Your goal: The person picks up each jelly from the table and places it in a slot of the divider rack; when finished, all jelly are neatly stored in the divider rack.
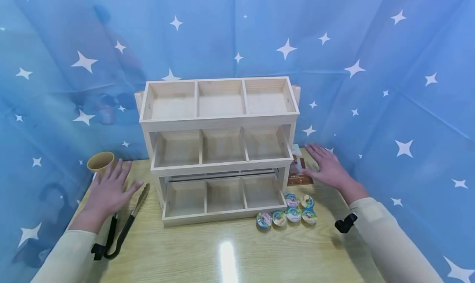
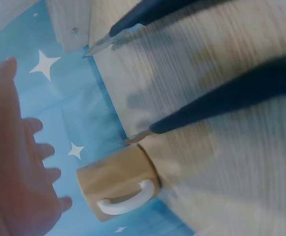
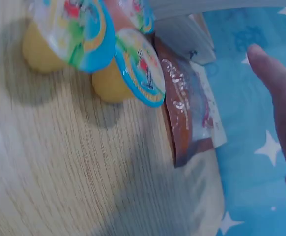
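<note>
Both hands are hovering spread: left hand (image 1: 109, 191) over stiff, slippery tongs (image 1: 126, 223), best pinched mid-arm; right hand (image 1: 326, 167) over a soft, crinkly packet (image 1: 297, 171).

Head view looks down over the table (image 1: 230, 250); wrist views (blurred) skim it close up.

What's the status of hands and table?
Left hand open by tongs and mug. Right hand open over brown packet. Jelly cups untouched.
</note>
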`<move>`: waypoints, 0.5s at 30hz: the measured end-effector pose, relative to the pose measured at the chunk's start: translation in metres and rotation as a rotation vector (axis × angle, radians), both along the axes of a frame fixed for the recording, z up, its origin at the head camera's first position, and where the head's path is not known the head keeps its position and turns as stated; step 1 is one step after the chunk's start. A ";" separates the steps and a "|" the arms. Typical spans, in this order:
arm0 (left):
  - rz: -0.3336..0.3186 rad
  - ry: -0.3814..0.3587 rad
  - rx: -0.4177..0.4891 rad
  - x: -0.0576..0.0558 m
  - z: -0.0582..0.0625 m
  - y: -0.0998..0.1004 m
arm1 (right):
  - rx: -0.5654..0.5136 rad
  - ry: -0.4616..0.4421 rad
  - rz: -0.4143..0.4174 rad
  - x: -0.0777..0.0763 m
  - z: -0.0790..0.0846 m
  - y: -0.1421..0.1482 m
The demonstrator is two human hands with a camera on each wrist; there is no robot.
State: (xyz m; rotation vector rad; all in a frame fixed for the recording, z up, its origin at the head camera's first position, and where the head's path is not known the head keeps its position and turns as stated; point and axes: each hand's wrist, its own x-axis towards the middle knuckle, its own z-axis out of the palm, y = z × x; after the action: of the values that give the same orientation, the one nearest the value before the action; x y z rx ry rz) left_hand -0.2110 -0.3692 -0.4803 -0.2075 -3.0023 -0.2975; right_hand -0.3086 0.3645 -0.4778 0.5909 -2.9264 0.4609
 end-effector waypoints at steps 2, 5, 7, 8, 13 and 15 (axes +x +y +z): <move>-0.016 -0.005 0.067 -0.001 -0.001 -0.001 | -0.093 -0.035 0.021 0.000 -0.003 -0.002; -0.037 -0.011 0.203 0.000 -0.003 -0.001 | -0.220 -0.108 0.027 0.002 -0.005 -0.006; -0.051 -0.018 0.291 0.002 -0.004 -0.001 | -0.283 -0.159 0.016 0.005 -0.006 -0.010; -0.055 -0.023 0.335 0.004 -0.004 -0.001 | -0.307 -0.181 0.004 0.007 -0.006 -0.012; -0.074 -0.041 0.522 0.010 -0.005 0.006 | -0.462 -0.257 -0.026 0.018 -0.009 -0.022; -0.081 -0.052 0.586 0.012 -0.007 0.011 | -0.541 -0.273 -0.011 0.021 -0.011 -0.026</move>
State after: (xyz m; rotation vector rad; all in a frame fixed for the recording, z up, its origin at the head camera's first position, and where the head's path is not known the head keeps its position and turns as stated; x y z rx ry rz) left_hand -0.1991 -0.3579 -0.4868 -0.2608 -2.8016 -1.1729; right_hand -0.2874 0.3385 -0.4890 0.4603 -2.8364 1.3643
